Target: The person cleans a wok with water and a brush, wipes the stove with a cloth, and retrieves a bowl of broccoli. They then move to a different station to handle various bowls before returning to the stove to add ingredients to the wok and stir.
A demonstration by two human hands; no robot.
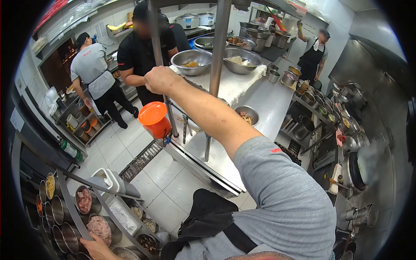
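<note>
Reaching across in the head view, the right hand (159, 79) is curled around the upright steel post (161, 65) at the corner of the steel bench (268, 102), fingers closed on it just above the orange tub (155, 119) hanging at the bench edge. The left hand (99, 247) rests low on the rail of the rack of steel containers (82, 216), near the tub of minced meat (100, 227); whether its fingers are open or closed I cannot tell. Judging from this stance, a firm hold on the post steadies the body, and the low hand does best reaching slowly, clear of container rims.
</note>
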